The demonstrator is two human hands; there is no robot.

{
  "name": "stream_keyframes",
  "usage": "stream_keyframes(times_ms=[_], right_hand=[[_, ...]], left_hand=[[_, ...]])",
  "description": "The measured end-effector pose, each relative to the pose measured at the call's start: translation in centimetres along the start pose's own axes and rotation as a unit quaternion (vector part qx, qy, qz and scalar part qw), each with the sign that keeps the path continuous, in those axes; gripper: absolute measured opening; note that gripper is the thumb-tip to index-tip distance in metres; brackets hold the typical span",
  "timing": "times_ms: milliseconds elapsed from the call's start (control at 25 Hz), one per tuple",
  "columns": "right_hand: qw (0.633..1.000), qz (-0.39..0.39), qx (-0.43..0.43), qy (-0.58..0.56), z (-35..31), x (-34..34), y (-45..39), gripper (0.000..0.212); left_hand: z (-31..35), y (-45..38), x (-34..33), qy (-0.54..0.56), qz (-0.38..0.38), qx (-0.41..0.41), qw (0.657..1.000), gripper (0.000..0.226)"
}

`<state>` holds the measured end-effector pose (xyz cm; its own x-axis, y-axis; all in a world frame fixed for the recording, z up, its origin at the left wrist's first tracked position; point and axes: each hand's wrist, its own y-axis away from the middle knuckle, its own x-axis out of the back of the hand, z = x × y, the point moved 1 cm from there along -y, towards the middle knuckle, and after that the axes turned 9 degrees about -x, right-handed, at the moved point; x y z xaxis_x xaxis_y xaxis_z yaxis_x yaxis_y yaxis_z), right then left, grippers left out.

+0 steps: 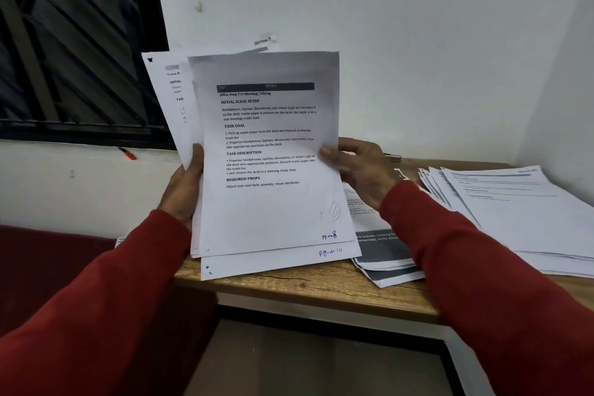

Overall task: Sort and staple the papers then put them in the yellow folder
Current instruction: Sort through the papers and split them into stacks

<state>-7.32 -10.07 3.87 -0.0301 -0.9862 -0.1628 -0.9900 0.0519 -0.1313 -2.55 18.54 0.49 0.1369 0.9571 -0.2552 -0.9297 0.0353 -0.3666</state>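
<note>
Holding a fanned sheaf of white printed paper sheets (270,151) upright over the near edge of the wooden plank tabletop (321,289); both red-sleeved arms reach in from below.

Left hand (183,183): grip wraps the sheaf's left edge, thumb on the front face, fingers hidden behind. Judged role: support, keeping the sheets raised to reading height.

Right hand (360,167): thumb and fingers pinch the right edge of the front sheet, near mid-height. Judged reason: to peel or reorder one page while the other hand steadies the rest.

Front sheet bears a handwritten page mark at lower right that looks like 8; the sheet behind it, slipped lower, is marked 10. Offset probably deliberate, so the numbers can be read without separating pages.

Step judged: sorting by page number, not yet stapling.

On the tabletop, right: a splayed pile of white printed pages (514,202); nearer, under the right wrist, a smaller stack of papers with dark grey bands (385,254). Probably sorted or waiting sets, cannot tell which.

A small red pen-like object (128,154) lies on the white window ledge (80,164).

Yellow folder and stapler: not visible.
</note>
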Motion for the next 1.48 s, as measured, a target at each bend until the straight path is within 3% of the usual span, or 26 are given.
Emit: stream_keyframes(times_ms=[80, 280, 440, 560, 760, 1000, 1080, 1200, 1320, 1480], right_hand=[[0.999, 0.025, 0.016, 0.021, 0.3, -0.2, -0.1, 0.024], [0.998, 0.061, 0.018, 0.004, 0.4, 0.5, -0.5, 0.023], [0.996, 0.082, 0.025, -0.035, 0.0, 1.0, -0.6, 0.021], [0.982, 0.145, 0.046, -0.109, -0.8, 2.5, -1.1, 0.016], [0.931, 0.236, 0.057, -0.273, -1.9, 6.6, -0.9, 0.007], [0.927, 0.18, 0.058, -0.324, -1.9, 7.1, -0.9, 0.004], [0.947, 0.144, 0.053, -0.283, -1.8, 5.8, -0.9, 0.008], [0.976, 0.17, 0.024, -0.134, -1.3, 4.2, -0.7, 0.012], [0.976, 0.196, -0.005, -0.093, -0.6, 4.0, -0.5, 0.022], [0.982, 0.177, -0.05, -0.038, 0.5, 3.4, -0.6, 0.051]], left_hand=[[-0.1, 0.0, 0.1, -0.007, -0.023, 0.011, 1.0, 0.075], [-0.2, 0.1, -0.5, 0.033, -0.049, 0.025, 0.998, 0.072], [-0.3, 0.1, -0.5, 0.033, -0.016, 0.006, 0.999, 0.053], [-0.4, -0.2, -0.2, 0.014, 0.008, -0.015, 1.0, 0.039], [-0.3, -0.1, -0.3, -0.001, 0.004, -0.02, 1.0, 0.043], [-0.5, -0.2, 0.2, -0.019, 0.002, -0.01, 1.0, 0.05], [-0.3, 0.0, 0.0, -0.023, 0.0, -0.01, 1.0, 0.048], [-0.1, 0.2, 0.0, -0.026, 0.002, -0.009, 1.0, 0.045], [0.9, 0.1, 1.5, -0.067, 0.063, -0.04, 0.995, 0.047], [5.1, -1.3, 7.5, -0.153, 0.249, -0.111, 0.95, 0.058]])
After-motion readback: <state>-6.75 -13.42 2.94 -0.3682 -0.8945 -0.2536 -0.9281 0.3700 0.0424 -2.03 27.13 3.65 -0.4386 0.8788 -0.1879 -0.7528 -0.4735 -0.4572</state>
